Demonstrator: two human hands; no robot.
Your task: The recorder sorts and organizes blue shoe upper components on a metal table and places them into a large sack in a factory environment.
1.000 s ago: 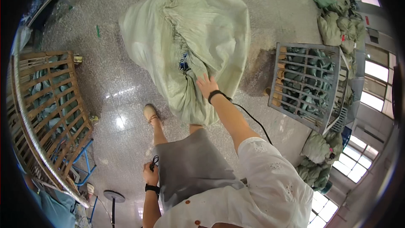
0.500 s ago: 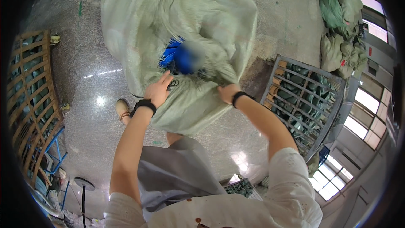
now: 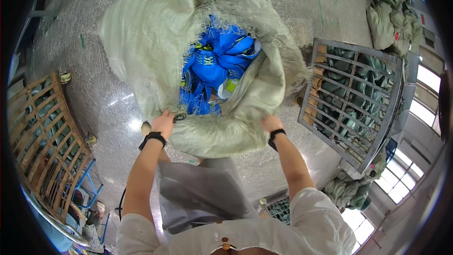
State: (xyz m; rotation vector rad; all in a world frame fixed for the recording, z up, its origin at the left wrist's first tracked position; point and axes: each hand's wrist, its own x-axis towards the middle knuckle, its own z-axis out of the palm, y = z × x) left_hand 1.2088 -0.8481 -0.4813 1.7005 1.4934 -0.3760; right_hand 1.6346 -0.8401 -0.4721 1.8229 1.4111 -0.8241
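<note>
A big pale-green woven sack (image 3: 141, 33) stands on the floor in front of me, its frayed mouth wide apart. Inside lies a heap of blue shoe uppers (image 3: 210, 71), some with yellow-green parts. At the near left of the mouth, my left hand (image 3: 163, 123) is closed on the sack's rim, beside a short dark cord (image 3: 180, 117). My right hand (image 3: 272, 123) grips the near right side of the same sack, its fingertips partly hidden by the cloth. Both wrists wear black bands.
To the right stands a grey metal rack cart (image 3: 349, 99) filled with dark green pieces. A brown slatted rack (image 3: 45, 137) is at the left. Several stuffed sacks (image 3: 384, 23) lie at the far right, and a blue metal frame (image 3: 89, 189) is at the lower left.
The sack's mouth has been pulled wide, so many more blue uppers show. Both hands have come nearer to me, and the right hand has moved farther right.
</note>
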